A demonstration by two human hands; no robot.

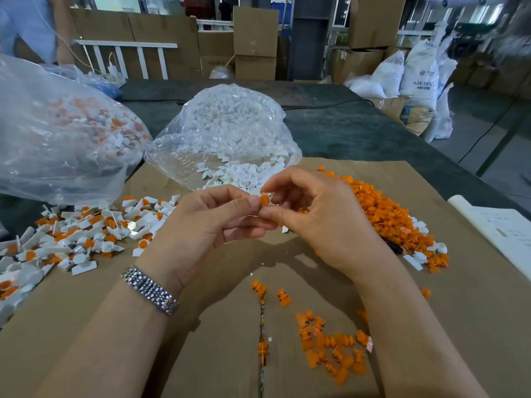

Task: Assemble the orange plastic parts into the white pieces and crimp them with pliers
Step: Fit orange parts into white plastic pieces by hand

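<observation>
Flattened brown cardboard [344, 282] covers a dark worktable in a warehouse stacked with boxes. Both hands meet above it: the left hand [207, 225] and right hand [321, 219] pinch one small round orange part [264, 200] between curled fingertips; whether a white piece sits under it cannot be told. Loose ribbed orange parts [385, 216] heap to the right, with a smaller scatter [333, 349] nearer. Assembled white-and-orange pieces [83, 237] spread on the left. A crinkled clear bag [230, 133] spills angular white pieces [241, 173] just beyond the hands.
</observation>
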